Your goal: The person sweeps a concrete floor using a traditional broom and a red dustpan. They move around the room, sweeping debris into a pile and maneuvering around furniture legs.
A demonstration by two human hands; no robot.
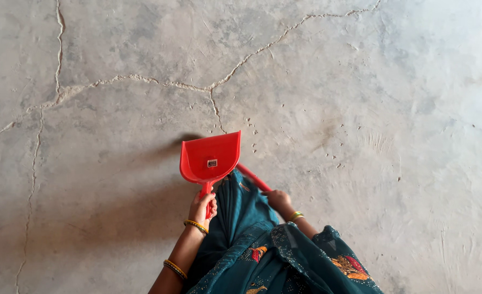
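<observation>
My left hand (pixel 202 207) grips the handle of a red plastic dustpan (pixel 209 157), held above the floor with its open mouth pointing away from me. My right hand (pixel 278 200) is closed around a red stick-like handle (pixel 252 176) that runs up and left behind my teal clothing; its far end is hidden. Yellow bangles sit on both wrists. Teal patterned fabric (pixel 273 256) fills the lower middle of the view between my arms.
The cracked grey concrete floor (pixel 116 81) spreads all around. Small crumbs of dirt (pixel 336 158) lie scattered to the right of the dustpan. Long cracks run across the upper left part of the floor.
</observation>
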